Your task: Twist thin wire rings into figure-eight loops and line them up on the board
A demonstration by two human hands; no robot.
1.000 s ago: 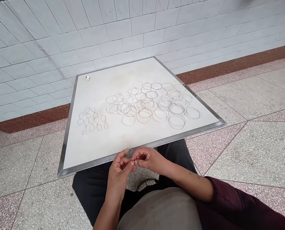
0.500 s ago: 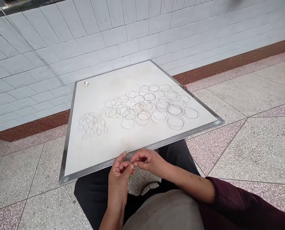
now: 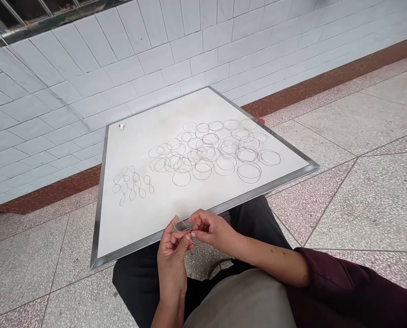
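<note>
A thin wire loop [image 3: 179, 230] is between my hands, just over the near edge of the white table [image 3: 148, 223]. My left hand [image 3: 174, 255] pinches it between thumb and fingers, with part of the loop standing against a raised fingertip. My right hand [image 3: 213, 229] closes thumb and forefinger on the wire right beside the left thumb. The fingers hide the spot where the wire is gripped. On the table's left lie several small figure-eight wire loops [image 3: 133, 186]. Many larger round wire rings [image 3: 202, 169] overlap across its middle and right.
A small white and red object [image 3: 121, 127] sits at the table's far left corner. The table has a metal rim [image 3: 131, 252] and stands by a white tiled wall [image 3: 128, 68]. My legs [image 3: 135, 282] are under its near edge. Speckled tiles [image 3: 326, 205] cover the floor.
The view has shifted slightly. Both hands keep their pinch on the wire, and the loop now stands out a little more between the fingers.
</note>
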